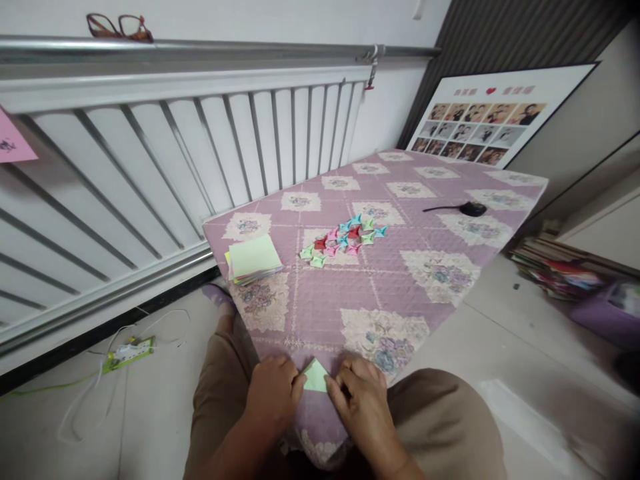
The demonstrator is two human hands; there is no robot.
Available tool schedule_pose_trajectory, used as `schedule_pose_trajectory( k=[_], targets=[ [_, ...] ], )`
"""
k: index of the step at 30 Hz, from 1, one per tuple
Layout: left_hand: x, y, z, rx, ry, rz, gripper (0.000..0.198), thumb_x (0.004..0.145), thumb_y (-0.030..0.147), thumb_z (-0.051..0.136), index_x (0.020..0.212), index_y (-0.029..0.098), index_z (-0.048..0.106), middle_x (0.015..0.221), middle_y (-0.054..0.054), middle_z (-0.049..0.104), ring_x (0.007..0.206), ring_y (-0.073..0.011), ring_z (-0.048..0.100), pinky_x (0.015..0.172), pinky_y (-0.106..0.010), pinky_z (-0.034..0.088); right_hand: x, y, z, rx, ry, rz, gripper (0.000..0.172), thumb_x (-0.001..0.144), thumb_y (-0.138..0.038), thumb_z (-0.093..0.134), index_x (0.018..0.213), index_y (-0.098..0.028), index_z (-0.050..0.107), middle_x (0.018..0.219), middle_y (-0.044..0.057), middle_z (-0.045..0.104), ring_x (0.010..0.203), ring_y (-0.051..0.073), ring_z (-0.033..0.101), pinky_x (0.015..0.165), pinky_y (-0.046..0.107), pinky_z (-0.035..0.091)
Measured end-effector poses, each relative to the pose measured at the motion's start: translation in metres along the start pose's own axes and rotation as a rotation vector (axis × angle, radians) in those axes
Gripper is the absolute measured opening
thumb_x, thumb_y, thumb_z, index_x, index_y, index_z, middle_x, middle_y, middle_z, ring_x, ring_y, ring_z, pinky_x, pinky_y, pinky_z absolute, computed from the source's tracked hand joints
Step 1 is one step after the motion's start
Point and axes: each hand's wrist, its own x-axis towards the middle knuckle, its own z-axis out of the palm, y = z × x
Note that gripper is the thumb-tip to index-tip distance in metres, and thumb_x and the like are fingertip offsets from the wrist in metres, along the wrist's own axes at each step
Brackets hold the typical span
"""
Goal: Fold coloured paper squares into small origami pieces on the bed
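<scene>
Lilac cloth [325, 300] covers the surface [275, 215], which sits against a white radiator [240, 147] beyond the stack [256, 257] of paper. Nearer me than the stack and to its right, at the surface's near end, is the green sheet [315, 377], folded to a triangle with its peak pointing away from me. Each grip is closed to a pinch: my left hand [274, 390] has the sheet's left corner at thumb and curled fingers, my right hand [367, 393] the right corner. Whether the sheet lies flat or sits slightly raised, I cannot tell. To fold well, I judge I should keep both corners level, match the edges before pressing, then run a thumb from the middle outward for a sharp crease; soft cloth may give, so pressure should be firm and even, and a hard pull could skew the paper. Just right of the stack, small folded pieces [343, 241] in red, pink, blue and green sit in close slanting rows. As for containers, I make out a purple bin [597, 317] on the floor [480, 347], far right of the stack; something pale shows inside, too blurred to name.
</scene>
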Motion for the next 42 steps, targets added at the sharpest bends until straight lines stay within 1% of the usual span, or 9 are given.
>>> schedule_pose_trajectory(
  k=[7,12,21,24,29,32,36,41,42],
  targets=[
    [0.003,0.002,-0.001,0.063,-0.018,-0.002,0.025,0.09,0.033,0.046,0.081,0.019,0.065,0.086,-0.004,0.066,0.084,-0.0224,0.059,0.071,-0.034,0.036,0.002,-0.002,0.002,-0.024,-0.004,0.053,0.024,0.082,-0.03,0.06,0.061,-0.021,0.052,0.072,0.002,0.053,0.078,0.02,0.048,0.075,0.035,0.032],
    [0.002,0.003,0.0,0.092,-0.015,0.008,0.023,0.09,0.033,0.047,0.084,0.019,0.064,0.088,-0.005,0.065,0.086,-0.0236,0.058,0.071,-0.035,0.036,0.003,-0.002,0.003,-0.047,-0.018,0.054,0.023,0.081,-0.03,0.061,0.061,-0.021,0.052,0.072,0.001,0.052,0.078,0.021,0.047,0.076,0.035,0.033],
    [0.0,-0.001,0.009,0.061,0.102,0.031,0.014,0.088,0.028,0.053,0.082,0.018,0.061,0.083,-0.003,0.063,0.081,-0.0217,0.056,0.072,-0.035,0.036,0.001,-0.004,0.003,-0.067,0.016,0.061,0.025,0.079,-0.029,0.063,0.059,-0.021,0.051,0.072,0.002,0.051,0.077,0.02,0.047,0.075,0.035,0.034],
    [0.0,-0.006,0.017,0.056,0.177,0.152,0.011,0.089,0.024,0.054,0.083,0.019,0.061,0.085,-0.002,0.062,0.083,-0.0205,0.054,0.076,-0.035,0.036,0.001,-0.004,0.003,-0.071,0.031,0.059,0.026,0.079,-0.029,0.064,0.058,-0.021,0.05,0.071,0.001,0.051,0.076,0.02,0.047,0.074,0.034,0.033],
    [0.003,-0.014,0.029,0.067,0.287,0.51,0.013,0.092,0.026,0.052,0.099,0.025,0.062,0.1,0.0,0.064,0.094,-0.0187,0.05,0.079,-0.033,0.036,0.001,-0.004,0.004,-0.083,0.042,0.05,0.025,0.078,-0.027,0.065,0.059,-0.021,0.05,0.071,0.001,0.051,0.075,0.02,0.047,0.074,0.033,0.033],
    [0.005,-0.016,0.031,0.084,0.308,0.592,0.018,0.094,0.028,0.049,0.108,0.025,0.061,0.106,0.0,0.064,0.097,-0.018,0.049,0.079,-0.033,0.036,0.0,-0.004,0.005,-0.092,0.05,0.042,0.025,0.078,-0.027,0.064,0.059,-0.021,0.05,0.072,0.001,0.052,0.076,0.019,0.048,0.073,0.033,0.034],
    [0.004,-0.015,0.028,0.115,0.281,0.561,0.022,0.095,0.028,0.047,0.112,0.026,0.06,0.111,0.0,0.064,0.098,-0.0182,0.049,0.078,-0.033,0.036,-0.003,-0.002,0.008,-0.1,0.08,0.039,0.025,0.08,-0.029,0.062,0.06,-0.021,0.05,0.072,0.002,0.052,0.076,0.02,0.048,0.073,0.033,0.035],
    [-0.001,-0.011,0.017,0.099,0.166,0.471,0.029,0.095,0.024,0.045,0.121,0.027,0.056,0.123,-0.001,0.06,0.105,-0.02,0.048,0.083,-0.035,0.036,-0.003,0.005,0.005,-0.049,0.106,0.026,0.007,0.083,-0.022,0.055,0.076,-0.021,0.056,0.079,0.003,0.059,0.08,0.021,0.052,0.075,0.035,0.039],
    [-0.002,-0.01,0.015,0.09,0.145,0.459,0.03,0.095,0.023,0.045,0.122,0.028,0.055,0.125,-0.001,0.059,0.107,-0.0204,0.047,0.084,-0.035,0.036,-0.003,0.005,0.003,-0.039,0.117,0.012,0.007,0.083,-0.02,0.052,0.08,-0.021,0.057,0.082,0.004,0.061,0.081,0.021,0.054,0.076,0.036,0.041]
  ],
)
